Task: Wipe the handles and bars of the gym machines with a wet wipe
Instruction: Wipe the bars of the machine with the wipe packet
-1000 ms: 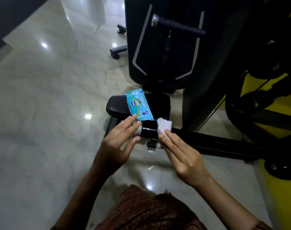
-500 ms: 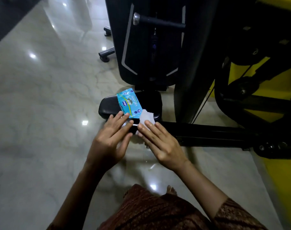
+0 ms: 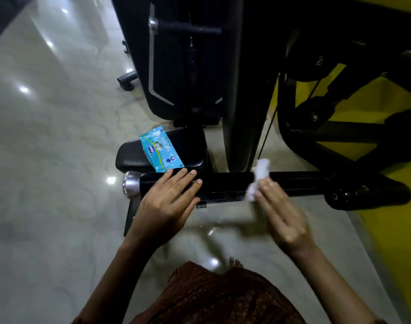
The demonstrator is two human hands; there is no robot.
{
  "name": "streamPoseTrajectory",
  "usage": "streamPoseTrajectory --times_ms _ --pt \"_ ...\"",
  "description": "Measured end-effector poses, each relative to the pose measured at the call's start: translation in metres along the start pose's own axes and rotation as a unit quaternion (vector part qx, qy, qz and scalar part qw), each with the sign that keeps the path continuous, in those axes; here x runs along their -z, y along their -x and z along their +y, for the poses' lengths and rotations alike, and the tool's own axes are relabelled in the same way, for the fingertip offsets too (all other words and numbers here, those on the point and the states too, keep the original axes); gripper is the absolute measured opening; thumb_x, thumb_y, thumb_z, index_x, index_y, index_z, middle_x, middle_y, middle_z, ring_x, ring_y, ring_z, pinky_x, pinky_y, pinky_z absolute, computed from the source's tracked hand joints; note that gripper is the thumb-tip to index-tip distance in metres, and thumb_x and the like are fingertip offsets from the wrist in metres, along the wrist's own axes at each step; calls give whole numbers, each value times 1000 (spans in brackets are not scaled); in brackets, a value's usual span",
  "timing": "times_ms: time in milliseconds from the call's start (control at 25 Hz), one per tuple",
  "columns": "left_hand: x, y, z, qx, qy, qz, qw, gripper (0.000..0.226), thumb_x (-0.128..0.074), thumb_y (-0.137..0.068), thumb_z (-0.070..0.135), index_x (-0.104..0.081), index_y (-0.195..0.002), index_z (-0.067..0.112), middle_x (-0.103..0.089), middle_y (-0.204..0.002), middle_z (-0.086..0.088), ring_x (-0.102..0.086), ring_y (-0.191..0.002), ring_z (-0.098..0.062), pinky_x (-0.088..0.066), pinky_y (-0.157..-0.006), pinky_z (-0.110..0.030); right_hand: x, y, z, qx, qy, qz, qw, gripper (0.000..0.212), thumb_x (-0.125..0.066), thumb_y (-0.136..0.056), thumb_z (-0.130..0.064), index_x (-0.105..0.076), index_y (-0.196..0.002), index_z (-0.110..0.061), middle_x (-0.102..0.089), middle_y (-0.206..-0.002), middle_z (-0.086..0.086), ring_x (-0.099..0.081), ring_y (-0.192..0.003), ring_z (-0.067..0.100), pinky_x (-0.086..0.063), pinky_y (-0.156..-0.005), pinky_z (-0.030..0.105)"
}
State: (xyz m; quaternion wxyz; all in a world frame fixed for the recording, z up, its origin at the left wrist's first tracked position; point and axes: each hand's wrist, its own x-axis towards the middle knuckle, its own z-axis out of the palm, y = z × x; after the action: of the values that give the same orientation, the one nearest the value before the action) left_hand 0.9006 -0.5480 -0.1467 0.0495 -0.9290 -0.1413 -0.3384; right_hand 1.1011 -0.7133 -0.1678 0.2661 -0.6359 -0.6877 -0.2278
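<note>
A black horizontal bar [image 3: 227, 183] of the gym machine runs across the middle, ending at the left in a silver cap [image 3: 130, 187]. My left hand [image 3: 167, 202] lies flat on the bar's padded left end, fingers spread over it. My right hand [image 3: 281, 216] presses a crumpled white wet wipe [image 3: 258, 181] against the bar further right, near the upright post. A blue pack of wipes [image 3: 160, 153] lies on the small black seat pad [image 3: 192, 155] just behind the bar.
The machine's tall black back pad [image 3: 183, 66] with an upper handle [image 3: 188, 26] rises behind the seat. Black frame arms [image 3: 340, 134] and yellow panels [image 3: 398, 104] fill the right side. Glossy marble floor [image 3: 47, 160] spreads to the left. My brown patterned clothing [image 3: 211, 298] shows at the bottom.
My right hand has slid the wipe rightward along the bar, away from my left hand. The silver end cap now shows. The camera has moved closer.
</note>
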Motion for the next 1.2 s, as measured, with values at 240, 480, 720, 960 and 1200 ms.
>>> streamPoseTrajectory --times_ms 240,480,720,960,1200 --pt "-8 -22 17 -20 30 -26 999 31 -64 -83 25 -69 -106 5 -68 -111 -11 -65 -102 -24 -44 -94 -36 -20 -30 -5 70 -38 -47 996 25 -51 -90 1 -64 -110 8 -54 -129 18 -49 -123 33 -40 -104 42" --pt "-28 -42 35 -35 50 -44 997 31 -62 -84 25 -69 -107 6 -67 -111 -10 -67 -99 -23 -54 -84 -40 21 26 53 -32 95 -55 993 31 -35 -94 8 -64 -106 10 -59 -118 27 -57 -112 40 -43 -99 49" --pt "-37 -53 48 -26 58 -41 997 32 -60 -83 28 -71 -102 5 -69 -107 -9 -68 -94 -22 -55 -82 -37 43 3 45 -181 79 -48 979 44 -53 -67 18 -64 -108 7 -63 -114 25 -59 -109 36 -42 -99 39" --pt "-41 -57 55 -26 57 -46 997 34 -60 -82 30 -71 -104 7 -69 -107 -8 -68 -94 -21 -53 -83 -34 23 -4 52 -86 10 -127 988 49 -33 -75 -2 -65 -111 2 -63 -118 19 -61 -109 31 -44 -94 44" --pt "-50 -68 67 -23 55 -58 997 37 -57 -83 34 -70 -105 8 -69 -107 -8 -68 -94 -21 -53 -84 -34 70 1 84 -266 -2 -206 942 34 -63 -61 12 -72 -85 -10 -69 -89 13 -66 -79 31 -55 -61 33"
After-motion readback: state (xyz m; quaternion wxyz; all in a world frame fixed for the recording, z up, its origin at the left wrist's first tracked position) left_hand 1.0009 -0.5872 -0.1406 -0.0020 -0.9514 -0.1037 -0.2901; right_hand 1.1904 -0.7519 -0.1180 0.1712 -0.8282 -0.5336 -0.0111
